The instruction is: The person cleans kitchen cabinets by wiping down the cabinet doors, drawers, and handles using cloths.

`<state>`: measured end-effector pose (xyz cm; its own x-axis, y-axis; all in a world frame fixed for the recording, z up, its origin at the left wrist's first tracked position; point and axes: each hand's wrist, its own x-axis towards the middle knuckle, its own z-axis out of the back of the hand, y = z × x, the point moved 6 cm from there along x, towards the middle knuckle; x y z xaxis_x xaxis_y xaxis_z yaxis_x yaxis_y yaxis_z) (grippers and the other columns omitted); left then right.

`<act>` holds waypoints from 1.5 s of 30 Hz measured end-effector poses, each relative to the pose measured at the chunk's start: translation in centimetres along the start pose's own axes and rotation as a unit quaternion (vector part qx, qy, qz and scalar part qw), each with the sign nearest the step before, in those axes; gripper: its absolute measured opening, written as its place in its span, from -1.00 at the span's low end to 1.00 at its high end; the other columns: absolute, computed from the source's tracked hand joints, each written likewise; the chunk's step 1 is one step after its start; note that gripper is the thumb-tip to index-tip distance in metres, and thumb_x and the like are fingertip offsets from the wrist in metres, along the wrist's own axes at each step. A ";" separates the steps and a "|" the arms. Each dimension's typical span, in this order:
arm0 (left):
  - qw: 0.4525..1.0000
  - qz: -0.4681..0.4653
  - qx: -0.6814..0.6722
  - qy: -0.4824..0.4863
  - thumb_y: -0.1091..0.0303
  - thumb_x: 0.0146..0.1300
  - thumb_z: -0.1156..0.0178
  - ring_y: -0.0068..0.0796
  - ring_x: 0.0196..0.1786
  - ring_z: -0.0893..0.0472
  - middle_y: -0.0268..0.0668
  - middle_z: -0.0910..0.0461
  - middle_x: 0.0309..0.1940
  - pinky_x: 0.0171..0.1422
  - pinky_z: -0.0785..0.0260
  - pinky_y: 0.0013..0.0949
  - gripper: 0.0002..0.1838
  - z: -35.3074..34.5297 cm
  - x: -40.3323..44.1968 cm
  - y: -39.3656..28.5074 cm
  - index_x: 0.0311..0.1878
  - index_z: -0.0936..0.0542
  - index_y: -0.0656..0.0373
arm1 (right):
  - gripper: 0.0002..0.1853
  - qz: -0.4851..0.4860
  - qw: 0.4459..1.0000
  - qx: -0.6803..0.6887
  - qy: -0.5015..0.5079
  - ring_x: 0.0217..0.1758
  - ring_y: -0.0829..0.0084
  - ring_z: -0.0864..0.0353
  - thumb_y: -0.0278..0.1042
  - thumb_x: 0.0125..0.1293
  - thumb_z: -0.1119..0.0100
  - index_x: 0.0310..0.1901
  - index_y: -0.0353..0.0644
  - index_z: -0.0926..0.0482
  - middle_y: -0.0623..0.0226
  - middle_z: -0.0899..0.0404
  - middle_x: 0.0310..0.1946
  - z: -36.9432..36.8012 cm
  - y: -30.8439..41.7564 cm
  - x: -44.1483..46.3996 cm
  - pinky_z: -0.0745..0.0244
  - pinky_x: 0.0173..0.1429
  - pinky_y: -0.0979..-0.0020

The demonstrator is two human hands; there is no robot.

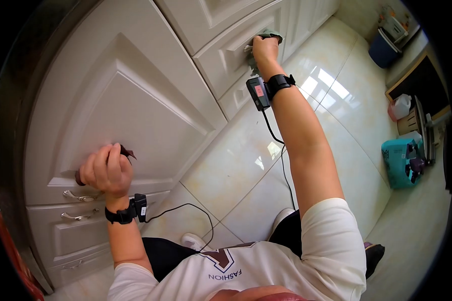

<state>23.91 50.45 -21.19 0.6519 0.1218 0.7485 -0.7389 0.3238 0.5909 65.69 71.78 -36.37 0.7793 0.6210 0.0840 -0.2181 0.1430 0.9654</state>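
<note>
My left hand (107, 169) is closed around a dark maroon cloth (128, 152), held at the lower part of a white cabinet door (135, 110). Only the ends of that cloth stick out past my fingers. Farther off, my right hand (265, 48) grips a grey-green cloth (271, 34) at a white drawer front (231, 56). Part of a metal handle (248, 48) shows beside the right hand, and some cloth hangs below it. Whether the cloth is wrapped around that handle, I cannot tell.
Two metal handles (76, 216) sit below my left hand. Glossy tiles (211, 175) cover the floor. Cables run from black wrist devices (260, 94). At the right are a teal bag (400, 163), a plastic jug (400, 108) and a dark blue bin (384, 49).
</note>
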 end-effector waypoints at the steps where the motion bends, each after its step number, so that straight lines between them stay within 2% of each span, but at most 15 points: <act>1: 1.000 0.003 0.002 0.005 0.50 0.15 -0.15 -0.35 -0.14 -0.49 -0.45 -0.62 -0.22 0.01 -0.28 -0.26 -0.81 0.0 0.0 0.1 -0.22 -0.66 -0.01 | -0.42 0.000 1.000 0.009 0.006 0.08 -0.16 -0.55 -0.26 0.16 -0.09 0.11 -0.52 -0.24 -0.31 -0.54 -0.03 0.2 0.3 -0.2 -0.44 0.19 0.14; 8: 0.998 -0.007 0.029 0.060 0.48 0.18 -0.15 -0.35 -0.15 -0.50 -0.45 -0.62 -0.22 0.00 -0.29 -0.28 -0.80 -1.4 1.0 -0.5 -0.19 -0.68 -0.01 | -0.43 0.031 0.994 0.107 0.018 0.07 -0.16 -0.53 -0.24 0.11 -0.18 0.03 -0.50 -0.26 -0.30 -0.52 -0.07 0.0 -1.3 -0.6 -0.40 0.18 0.15; 10: 0.999 -0.007 0.039 0.037 0.49 0.17 -0.16 -0.37 -0.17 -0.52 -0.44 -0.62 -0.24 -0.02 -0.31 -0.31 -0.80 -1.9 1.5 -0.9 -0.21 -0.69 -0.02 | -0.67 0.053 0.978 0.197 -0.034 -0.10 0.04 -0.53 -0.30 0.08 -0.17 -0.20 -0.40 -0.46 -0.03 -0.57 -0.16 0.4 -2.1 -0.8 -0.40 0.09 0.19; 12: 0.997 -0.029 0.037 0.058 0.51 0.14 -0.18 -0.39 -0.17 -0.48 -0.47 -0.61 -0.25 -0.05 -0.30 -0.36 -0.80 -3.1 1.8 -1.9 -0.24 -0.69 -0.04 | -0.71 0.104 0.968 0.229 -0.022 0.02 0.15 -0.60 -0.43 0.07 -0.08 -0.19 -0.44 -0.51 0.02 -0.58 -0.33 2.5 -0.9 -1.9 -0.46 0.03 0.05; 13: 0.997 -0.037 0.053 0.050 0.52 0.13 -0.16 -0.39 -0.17 -0.50 -0.46 -0.61 -0.25 -0.04 -0.31 -0.35 -0.79 -3.5 1.9 -2.4 -0.25 -0.70 -0.04 | -0.80 0.005 0.923 0.380 0.055 -0.26 0.23 -0.67 -0.47 0.07 -0.07 -0.29 -0.42 -0.52 0.13 -0.57 -0.48 2.2 -0.9 -2.4 -0.53 -0.18 0.16; 17: 0.994 -0.063 0.054 0.072 0.54 0.10 -0.17 -0.41 -0.18 -0.49 -0.49 -0.60 -0.26 -0.06 -0.31 -0.35 -0.75 -5.2 2.0 -4.3 -0.26 -0.71 -0.07 | -0.77 0.165 0.961 0.191 -0.110 -0.27 -0.05 -0.58 -0.34 0.10 -0.13 -0.42 -0.41 -0.53 -0.05 -0.58 -0.46 3.6 -1.6 -2.6 -0.46 -0.08 0.15; 20: 0.992 -0.085 0.056 0.073 0.51 0.10 -0.17 -0.42 -0.18 -0.46 -0.50 -0.59 -0.26 -0.07 -0.28 -0.35 -0.75 -6.4 3.2 -5.2 -0.23 -0.70 -0.09 | -0.79 0.134 0.951 0.267 -0.086 -0.23 -0.03 -0.57 -0.35 0.11 -0.11 -0.39 -0.37 -0.55 -0.06 -0.58 -0.39 2.8 -2.2 -2.8 -0.44 -0.07 0.16; 21: 0.992 -0.082 0.048 0.080 0.51 0.09 -0.17 -0.41 -0.17 -0.46 -0.49 -0.59 -0.25 -0.07 -0.28 -0.35 -0.76 -6.8 3.7 -5.4 -0.24 -0.69 -0.09 | -0.79 0.155 0.953 0.260 0.014 -0.21 -0.02 -0.56 -0.36 0.13 -0.09 -0.31 -0.35 -0.55 -0.04 -0.58 -0.34 2.4 -1.8 -2.4 -0.43 -0.06 0.14; 27: 0.988 -0.064 0.035 0.138 0.47 0.04 -0.20 -0.35 -0.10 -0.46 -0.46 -0.53 -0.04 0.02 -0.28 -0.27 -0.66 -6.8 3.7 -5.2 -0.11 -0.63 -0.21 | -0.63 0.195 0.964 0.182 0.003 -0.10 -0.09 -0.48 -0.33 0.10 -0.15 -0.10 -0.39 -0.42 -0.08 -0.54 -0.18 -0.1 -1.3 -2.0 -0.35 0.09 0.12; 32: 0.988 -0.055 -0.010 0.142 0.50 0.06 -0.24 -0.34 -0.05 -0.48 -0.41 -0.59 -0.06 0.08 -0.28 -0.25 -0.70 -6.6 5.0 -5.6 -0.16 -0.67 -0.16 | -0.82 0.108 0.962 0.251 -0.017 -0.20 -0.01 -0.39 -0.35 0.13 -0.09 -0.41 -0.34 -0.48 0.04 -0.51 -0.35 -1.5 -1.3 -0.7 -0.29 0.01 0.13; 34: 0.986 -0.029 -0.056 0.154 0.55 0.04 -0.25 -0.33 -0.06 -0.51 -0.40 -0.60 -0.08 0.08 -0.29 -0.26 -0.68 -6.4 6.0 -5.7 -0.16 -0.67 -0.11 | -0.82 0.254 0.952 0.167 -0.031 -0.22 0.00 -0.41 -0.36 0.13 -0.09 -0.39 -0.34 -0.49 0.07 -0.53 -0.32 -0.9 -1.2 -0.7 -0.31 -0.03 0.12; 36: 0.983 0.004 -0.105 0.148 0.58 0.05 -0.24 -0.32 -0.07 -0.55 -0.39 -0.62 -0.09 0.09 -0.29 -0.29 -0.70 -6.5 6.9 -5.2 -0.16 -0.66 -0.04 | -0.84 0.457 0.870 -0.176 -0.056 -0.41 -0.05 -0.51 -0.30 0.10 -0.17 -0.34 -0.20 -0.55 0.11 -0.57 -0.43 -4.1 -2.8 -1.6 -0.49 -0.09 0.11; 37: 0.985 0.012 -0.117 0.128 0.57 0.06 -0.24 -0.35 -0.08 -0.53 -0.43 -0.63 -0.11 0.06 -0.31 -0.32 -0.71 -6.4 7.6 -5.2 -0.17 -0.67 -0.05 | -0.71 0.213 0.972 0.100 0.002 -0.08 -0.11 -0.49 -0.21 0.25 -0.08 -0.22 -0.33 -0.56 -0.12 -0.54 -0.18 -1.0 -2.1 -1.0 -0.36 0.08 0.06; 39: 0.987 0.015 -0.137 0.079 0.54 0.08 -0.24 -0.40 -0.11 -0.52 -0.47 -0.64 -0.14 0.03 -0.32 -0.37 -0.73 -6.6 9.7 -6.0 -0.18 -0.68 -0.08 | -0.65 0.233 0.972 -0.002 0.032 -0.02 -0.15 -0.45 -0.12 0.29 -0.05 -0.21 -0.31 -0.57 -0.16 -0.52 -0.12 -1.8 -3.3 -0.7 -0.32 0.12 0.04; 45: 0.975 0.009 -0.210 -0.069 0.43 0.20 -0.22 -0.52 -0.11 -0.57 -0.51 -0.67 -0.14 0.02 -0.28 -0.43 -0.84 -9.4 13.9 -9.0 -0.18 -0.66 -0.07 | -0.64 0.198 0.977 0.012 0.077 -0.11 -0.08 -0.52 -0.12 0.26 0.00 -0.16 -0.28 -0.58 -0.11 -0.56 -0.23 0.1 -1.5 -0.1 -0.40 0.05 0.10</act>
<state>41.23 58.01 -18.90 0.5890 0.0135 0.8080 -0.5962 0.6822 0.4233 66.00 71.40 -37.83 0.5384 0.7329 0.4159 -0.4694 -0.1491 0.8703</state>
